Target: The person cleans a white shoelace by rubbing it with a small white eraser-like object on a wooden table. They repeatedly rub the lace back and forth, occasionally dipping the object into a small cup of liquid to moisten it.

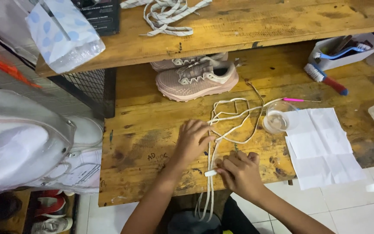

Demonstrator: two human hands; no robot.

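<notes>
A long cream shoelace (230,113) lies in loops on the wooden table (139,143) and trails off the front edge. My left hand (192,139) presses on the lace where it bends, fingers spread over it. My right hand (240,170) pinches the lace near the table's front edge, next to a small white piece (211,173) on the lace. A pair of pink running shoes (198,77) stands behind the loops, under the shelf.
A small clear cup (276,121) and white paper sheets (321,145) lie to the right. A pink-handled thin tool (297,100), a red-handled brush (325,78) and a white tub of brushes (347,51) sit further back. More laces (167,17) rest on the shelf above.
</notes>
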